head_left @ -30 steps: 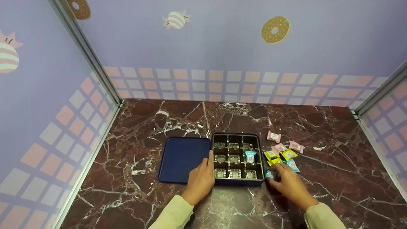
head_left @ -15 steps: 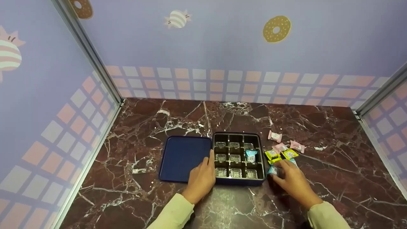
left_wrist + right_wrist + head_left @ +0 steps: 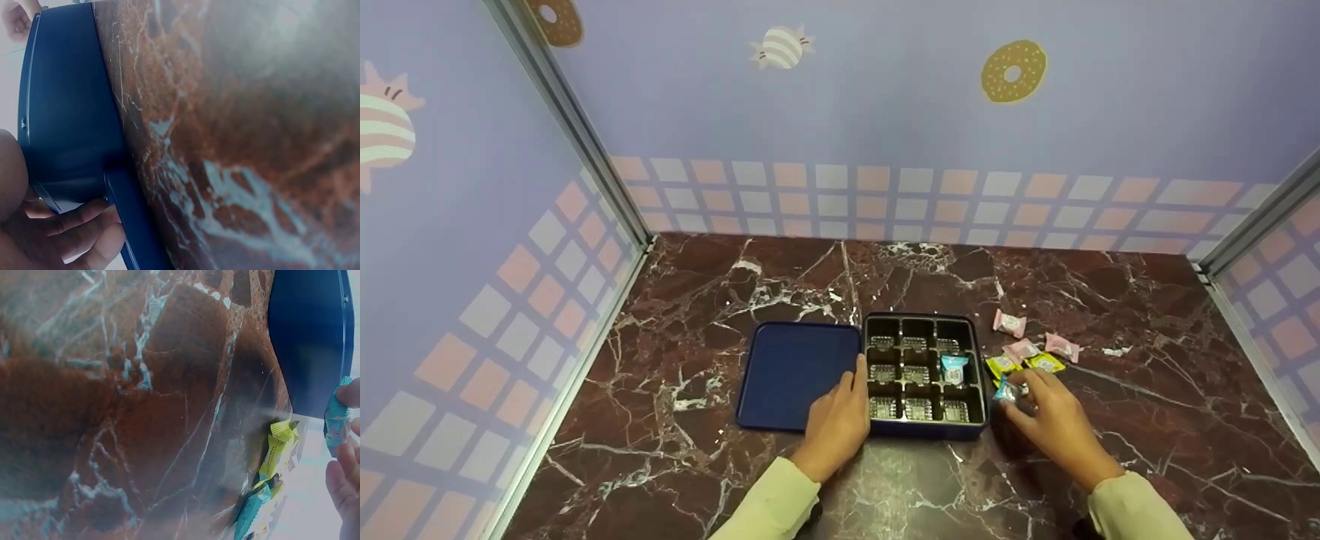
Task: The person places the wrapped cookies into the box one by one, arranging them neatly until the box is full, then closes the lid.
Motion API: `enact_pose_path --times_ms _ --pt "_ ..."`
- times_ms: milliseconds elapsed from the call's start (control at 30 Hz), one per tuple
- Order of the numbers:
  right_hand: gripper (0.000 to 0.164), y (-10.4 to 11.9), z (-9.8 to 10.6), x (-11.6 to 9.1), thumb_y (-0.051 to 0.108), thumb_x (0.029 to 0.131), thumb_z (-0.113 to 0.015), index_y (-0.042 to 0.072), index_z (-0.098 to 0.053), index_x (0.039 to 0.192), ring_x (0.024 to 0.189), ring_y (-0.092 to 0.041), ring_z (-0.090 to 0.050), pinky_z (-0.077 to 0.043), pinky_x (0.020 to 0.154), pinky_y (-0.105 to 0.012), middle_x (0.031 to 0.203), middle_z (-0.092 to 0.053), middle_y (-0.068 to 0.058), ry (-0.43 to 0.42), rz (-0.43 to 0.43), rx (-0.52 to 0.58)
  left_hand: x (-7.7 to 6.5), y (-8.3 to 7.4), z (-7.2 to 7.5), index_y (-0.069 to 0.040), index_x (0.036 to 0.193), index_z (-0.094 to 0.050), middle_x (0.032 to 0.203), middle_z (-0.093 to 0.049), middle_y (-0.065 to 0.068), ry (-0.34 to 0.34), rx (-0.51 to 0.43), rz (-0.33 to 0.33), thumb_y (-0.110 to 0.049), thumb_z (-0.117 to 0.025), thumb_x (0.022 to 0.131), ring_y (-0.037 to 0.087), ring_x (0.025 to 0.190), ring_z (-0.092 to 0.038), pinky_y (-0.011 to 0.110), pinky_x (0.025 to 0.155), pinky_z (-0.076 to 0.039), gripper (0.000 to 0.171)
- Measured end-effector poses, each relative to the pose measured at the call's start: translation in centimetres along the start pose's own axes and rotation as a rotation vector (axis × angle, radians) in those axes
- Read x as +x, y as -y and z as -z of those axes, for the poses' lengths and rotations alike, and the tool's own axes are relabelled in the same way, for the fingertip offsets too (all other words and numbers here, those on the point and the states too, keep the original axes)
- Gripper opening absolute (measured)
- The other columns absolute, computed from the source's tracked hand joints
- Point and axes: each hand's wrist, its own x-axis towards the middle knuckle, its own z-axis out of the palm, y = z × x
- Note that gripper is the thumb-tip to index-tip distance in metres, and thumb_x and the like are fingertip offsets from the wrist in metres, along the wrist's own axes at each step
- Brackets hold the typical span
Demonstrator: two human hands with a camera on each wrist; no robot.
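A dark blue tin box (image 3: 926, 430) with a black tray of small compartments stands mid-table. One blue-wrapped candy (image 3: 955, 370) sits in the middle row's right compartment. My left hand (image 3: 837, 421) rests against the box's left side, one finger straight along its edge; in the left wrist view other fingers (image 3: 84, 230) lie between box and lid. Just right of the box, my right hand (image 3: 1057, 424) pinches another blue-wrapped candy (image 3: 337, 417) between thumb and fingertips. Yellow candies (image 3: 1045, 362) lie beyond that hand. In the right wrist view a further blue candy (image 3: 253, 511) lies below a yellow one.
The flat blue lid (image 3: 801, 375) lies left of the box, beside its wall. Several pink candies (image 3: 1009, 323) are spread at the back of the pile. Patterned walls (image 3: 885, 97) enclose the marbled table (image 3: 697, 480) at the back and both sides.
My right hand has drawn its blue candy a little farther from me, and the candy now looks tilted and raised. My left hand keeps its place on the box.
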Motion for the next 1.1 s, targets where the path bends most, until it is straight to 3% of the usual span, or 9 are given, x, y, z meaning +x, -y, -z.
enact_pose_path --times_ms 467,667,1100 --pt "0.038 0.4 -0.3 1.3 0.005 0.064 -0.086 0.011 -0.064 0.094 0.066 -0.014 -0.054 -0.047 0.061 -0.028 0.083 -0.057 -0.004 -0.011 0.042 0.018 0.1 0.0 0.0 -0.002 0.144 -0.042 0.088 -0.059 0.006 0.025 -0.028 0.017 -0.017 -0.057 0.093 0.013 0.053 -0.046 0.028 0.044 -0.037 0.056" --pt "0.038 0.6 -0.5 1.6 0.006 0.064 -0.086 0.01 -0.063 0.094 0.067 -0.013 -0.055 -0.047 0.062 -0.029 0.087 -0.059 -0.003 -0.017 0.077 0.025 -0.1 0.0 -0.1 -0.002 0.145 -0.041 0.089 -0.06 0.007 0.044 -0.034 0.03 -0.017 -0.059 0.092 0.013 0.053 -0.044 0.026 0.044 -0.035 0.058" --pt "0.033 0.9 -0.8 2.5 -0.001 0.061 -0.084 0.012 -0.061 0.081 0.067 -0.008 -0.05 -0.041 0.062 -0.015 0.091 -0.06 -0.001 -0.065 0.193 0.067 0.2 -0.1 0.0 -0.004 0.146 -0.041 0.093 -0.061 0.008 0.054 -0.033 0.047 -0.018 -0.056 0.094 0.015 0.055 -0.048 0.029 0.045 -0.037 0.056"
